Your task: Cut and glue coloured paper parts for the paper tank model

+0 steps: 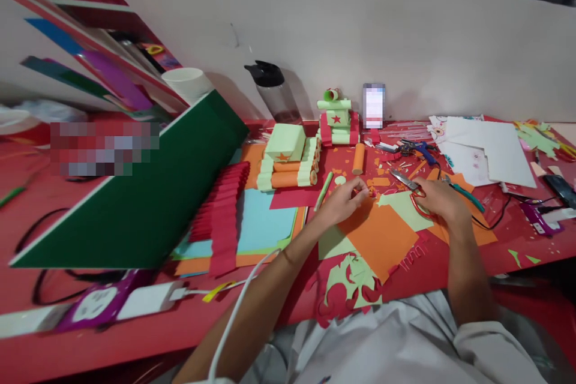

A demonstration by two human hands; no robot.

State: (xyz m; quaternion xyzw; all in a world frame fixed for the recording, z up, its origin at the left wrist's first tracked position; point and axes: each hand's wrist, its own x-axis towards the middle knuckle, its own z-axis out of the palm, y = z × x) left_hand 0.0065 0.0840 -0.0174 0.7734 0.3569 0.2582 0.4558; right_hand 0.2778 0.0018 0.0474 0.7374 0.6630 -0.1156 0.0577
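My right hand point(438, 199) grips a pair of scissors point(405, 180) with red handles, blades pointing up and left over paper scraps. My left hand point(342, 203) is closed in a pinch above the table; whatever its fingertips hold, if anything, is too small to make out. Beneath both hands lie an orange paper sheet point(380, 237) and a light green sheet point(407, 207). Close to my left hand are a rolled green paper stick point(324, 191) and an orange paper roll point(359, 159). Cut-out green paper remnants point(353, 281) lie near my lap.
Paper models stand at the back: a green box on orange rolls point(288, 159) and a stacked green-and-red figure point(338, 120). A dark bottle point(274, 93), a phone point(374, 106), pliers point(423, 151) and white sheets point(486, 147) surround them. A green board point(148, 192) leans at left; a white cable crosses my left forearm.
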